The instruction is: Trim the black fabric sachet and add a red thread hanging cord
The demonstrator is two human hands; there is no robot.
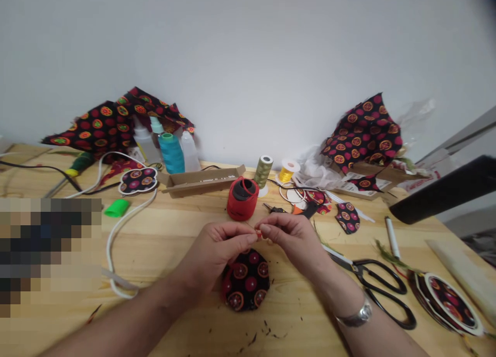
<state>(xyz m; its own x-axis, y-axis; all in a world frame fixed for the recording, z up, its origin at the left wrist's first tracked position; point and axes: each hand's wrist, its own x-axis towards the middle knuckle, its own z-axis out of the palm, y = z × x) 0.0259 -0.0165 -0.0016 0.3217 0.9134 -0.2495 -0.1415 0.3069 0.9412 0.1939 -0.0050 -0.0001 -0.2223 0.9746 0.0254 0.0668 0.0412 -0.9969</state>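
My left hand (220, 248) and my right hand (294, 243) meet in front of me, both closed in a pinch. Between their fingertips is a small red bit (259, 234), perhaps thread, too small to name. Just below them, a dark fabric-covered piece (248, 282) with red and orange round prints lies on the table, its upper edge partly hidden by my left hand. Behind the fingertips stands a cone of red thread (241, 208).
Black-handled scissors (377, 282) lie to the right, near a fabric-covered round piece (453, 303) and a white marker (392, 238). Farther back are an olive thread spool (264, 172), a yellow spool (289, 171), an open cardboard box (205, 184) and a turquoise thread cone (171, 154). A white cable (110, 248) curves at left.
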